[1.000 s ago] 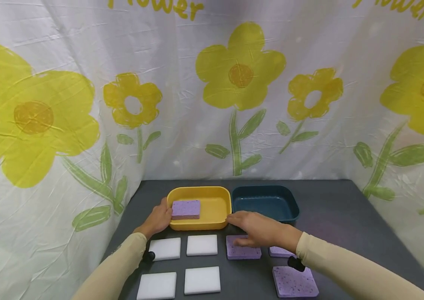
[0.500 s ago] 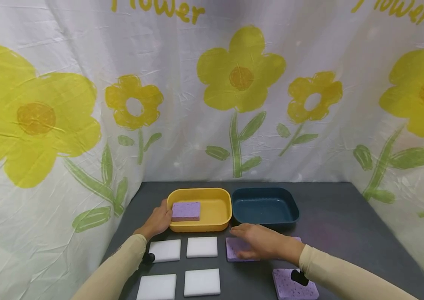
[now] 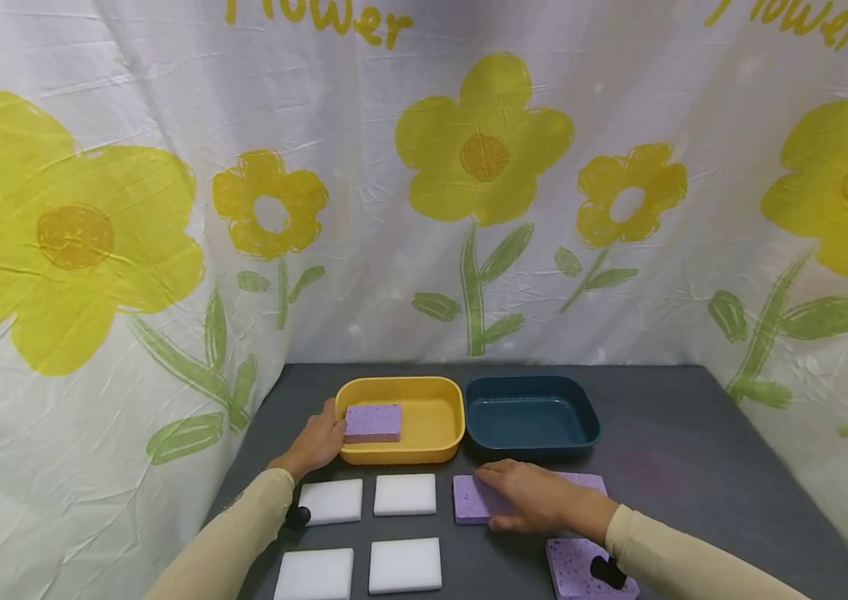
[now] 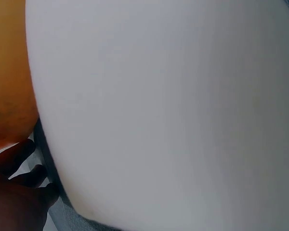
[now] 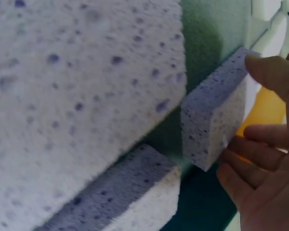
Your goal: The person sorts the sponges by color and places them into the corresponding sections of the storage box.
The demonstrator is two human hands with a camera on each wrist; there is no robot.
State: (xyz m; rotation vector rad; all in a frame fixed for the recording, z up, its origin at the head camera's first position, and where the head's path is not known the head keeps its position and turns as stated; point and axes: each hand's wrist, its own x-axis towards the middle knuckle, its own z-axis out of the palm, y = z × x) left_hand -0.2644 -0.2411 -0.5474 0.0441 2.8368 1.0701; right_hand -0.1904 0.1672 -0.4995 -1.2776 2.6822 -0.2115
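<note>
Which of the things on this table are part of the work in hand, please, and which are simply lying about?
In hand:
right hand on a purple sponge
left hand at the yellow tray, purple sponge inside

Lying about:
blue tray
four white sponges
other purple sponges

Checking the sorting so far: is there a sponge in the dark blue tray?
No, the dark blue tray holds nothing; the only sponge in a tray is the purple sponge in the yellow tray.
</note>
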